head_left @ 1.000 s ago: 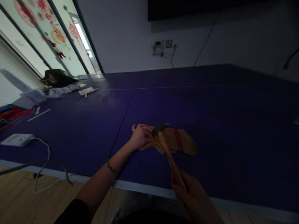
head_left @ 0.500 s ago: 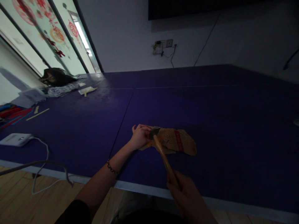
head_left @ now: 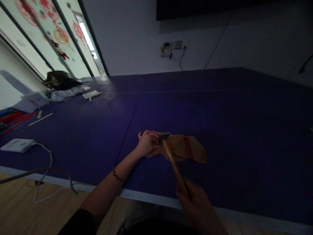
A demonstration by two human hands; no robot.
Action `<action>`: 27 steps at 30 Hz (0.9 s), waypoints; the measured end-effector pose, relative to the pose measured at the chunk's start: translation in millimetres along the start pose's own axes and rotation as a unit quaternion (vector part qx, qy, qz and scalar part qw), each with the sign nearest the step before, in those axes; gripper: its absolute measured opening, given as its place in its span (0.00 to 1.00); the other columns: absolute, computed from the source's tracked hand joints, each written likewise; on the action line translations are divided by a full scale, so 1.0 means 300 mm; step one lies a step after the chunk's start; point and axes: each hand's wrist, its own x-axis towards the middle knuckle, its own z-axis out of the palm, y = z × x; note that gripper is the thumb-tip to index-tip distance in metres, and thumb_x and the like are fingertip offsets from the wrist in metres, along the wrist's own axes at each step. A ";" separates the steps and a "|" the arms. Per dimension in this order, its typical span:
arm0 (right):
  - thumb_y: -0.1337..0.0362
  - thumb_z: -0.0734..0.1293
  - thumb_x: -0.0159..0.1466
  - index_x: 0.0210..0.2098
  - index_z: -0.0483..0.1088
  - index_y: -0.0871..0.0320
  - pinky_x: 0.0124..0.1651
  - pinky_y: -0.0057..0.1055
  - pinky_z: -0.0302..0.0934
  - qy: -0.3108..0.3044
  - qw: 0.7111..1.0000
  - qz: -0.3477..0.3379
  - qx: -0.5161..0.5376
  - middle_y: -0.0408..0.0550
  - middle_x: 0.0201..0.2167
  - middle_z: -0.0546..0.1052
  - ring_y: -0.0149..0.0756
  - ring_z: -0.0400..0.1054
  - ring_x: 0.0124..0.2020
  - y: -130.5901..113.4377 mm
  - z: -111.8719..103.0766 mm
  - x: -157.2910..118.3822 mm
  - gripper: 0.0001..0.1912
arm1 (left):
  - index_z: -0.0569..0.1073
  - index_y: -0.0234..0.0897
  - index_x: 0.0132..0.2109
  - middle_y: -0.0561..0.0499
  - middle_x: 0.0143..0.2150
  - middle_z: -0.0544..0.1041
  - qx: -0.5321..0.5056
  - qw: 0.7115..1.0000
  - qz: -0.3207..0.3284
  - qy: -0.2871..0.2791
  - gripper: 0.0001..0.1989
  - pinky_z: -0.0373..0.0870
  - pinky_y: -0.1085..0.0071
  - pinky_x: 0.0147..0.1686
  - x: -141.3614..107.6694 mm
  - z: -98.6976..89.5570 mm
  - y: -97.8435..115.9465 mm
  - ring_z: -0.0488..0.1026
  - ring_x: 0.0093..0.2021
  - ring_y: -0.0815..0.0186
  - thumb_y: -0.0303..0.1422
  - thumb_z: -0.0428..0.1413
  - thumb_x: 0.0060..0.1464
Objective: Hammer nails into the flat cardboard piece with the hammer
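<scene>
My right hand point(head_left: 197, 200) is wrapped around the lower end of the wooden handle of a hammer point(head_left: 173, 164). The dark metal hammer head is right by the fingertips of my left hand point(head_left: 147, 143). Those fingers are bent inward over a flat tan piece point(head_left: 195, 151) that lies on the table, dotted with small dark marks and crossed by a red band. Some orange shows on it near the fingers. Whatever the left fingertips pinch is hidden behind the hammer head. Whether the head touches the tan piece, I cannot tell.
The purple table point(head_left: 220, 114) has a pale front edge. On its left are a white box-like device point(head_left: 18, 145) with a cable, red and blue strips point(head_left: 19, 120), and a dark bag point(head_left: 61, 80). A wall with sockets point(head_left: 174, 45) stands behind.
Very little differs. The view has shifted slightly, and the hammer head appears a touch further right. Both hands keep the same pose.
</scene>
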 end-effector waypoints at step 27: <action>0.53 0.62 0.53 0.26 0.62 0.57 0.11 0.21 0.44 0.107 0.967 0.100 0.208 0.32 0.10 0.55 0.22 0.44 0.10 0.056 -0.139 -0.071 0.12 | 0.71 0.50 0.45 0.55 0.47 0.73 0.076 0.995 0.063 0.001 0.23 0.42 0.50 0.54 -0.045 -0.081 0.022 0.61 0.52 0.58 0.34 0.63 0.37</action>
